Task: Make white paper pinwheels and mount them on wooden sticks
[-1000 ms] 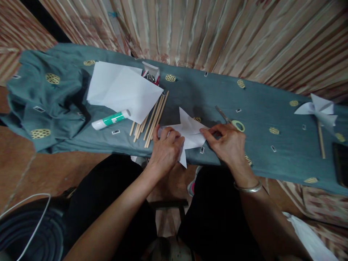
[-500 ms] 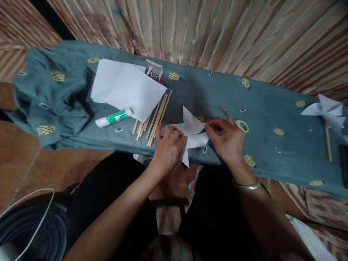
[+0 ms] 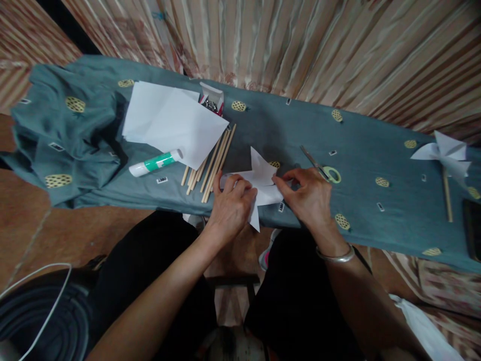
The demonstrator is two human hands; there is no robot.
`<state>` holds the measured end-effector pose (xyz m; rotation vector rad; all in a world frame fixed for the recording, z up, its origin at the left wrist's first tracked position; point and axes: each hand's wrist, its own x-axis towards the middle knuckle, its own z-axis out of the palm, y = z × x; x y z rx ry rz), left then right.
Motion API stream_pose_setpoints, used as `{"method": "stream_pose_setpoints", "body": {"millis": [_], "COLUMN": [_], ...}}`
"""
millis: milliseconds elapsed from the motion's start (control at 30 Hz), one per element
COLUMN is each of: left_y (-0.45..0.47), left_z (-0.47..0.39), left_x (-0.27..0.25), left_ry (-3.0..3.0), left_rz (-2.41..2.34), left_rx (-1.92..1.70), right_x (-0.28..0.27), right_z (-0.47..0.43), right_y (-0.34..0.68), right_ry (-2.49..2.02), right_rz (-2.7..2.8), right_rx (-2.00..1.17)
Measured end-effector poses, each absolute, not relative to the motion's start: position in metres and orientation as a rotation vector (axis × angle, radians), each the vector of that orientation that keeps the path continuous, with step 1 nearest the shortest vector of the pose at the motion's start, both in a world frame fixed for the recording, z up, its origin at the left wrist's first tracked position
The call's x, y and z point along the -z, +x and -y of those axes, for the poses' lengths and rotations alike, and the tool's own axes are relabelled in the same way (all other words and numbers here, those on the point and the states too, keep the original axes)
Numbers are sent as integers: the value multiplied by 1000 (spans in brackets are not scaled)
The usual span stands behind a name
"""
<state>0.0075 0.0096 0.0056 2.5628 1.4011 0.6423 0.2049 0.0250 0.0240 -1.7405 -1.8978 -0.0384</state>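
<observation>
A white paper pinwheel piece (image 3: 262, 171) with pointed blades lies near the table's front edge, one tip jutting over that edge. My left hand (image 3: 232, 201) is closed on its left side, fingers bent over the paper. From the right, my right hand (image 3: 310, 196) pinches a blade corner between thumb and forefinger, bent in toward the paper's middle. Just beyond my right hand lie scissors (image 3: 332, 174) with pale green handles. Several thin wooden sticks (image 3: 216, 163) rest left of the paper, close to my left hand.
White paper sheets (image 3: 165, 115) are stacked at the back left, beside a small open box of metal pins (image 3: 211, 104). In front lies a green and white glue tube (image 3: 156, 163). A pinwheel on a stick (image 3: 447, 155) lies far right, near a dark object (image 3: 472, 228).
My right hand has moved left, carrying the blade corner inward over the paper. More of the scissors now shows. My left hand stays on the paper.
</observation>
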Motion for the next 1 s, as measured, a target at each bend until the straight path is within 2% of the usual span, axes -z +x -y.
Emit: {"method": "stream_pose_setpoints", "body": {"millis": [600,1000], "left_y": [8,8], "left_z": [-9,-9], "left_x": [-4,-7], "left_ry": [2577,2566], "left_rz": [-1393,-1413], "left_rx": [-677,-640], "right_x": [-25,-15], "right_z": [-19,-20], "right_y": [196,186], "right_ry": [-1526,-1367], "right_rz": [1920,2296], "right_rx": [10,-30]}}
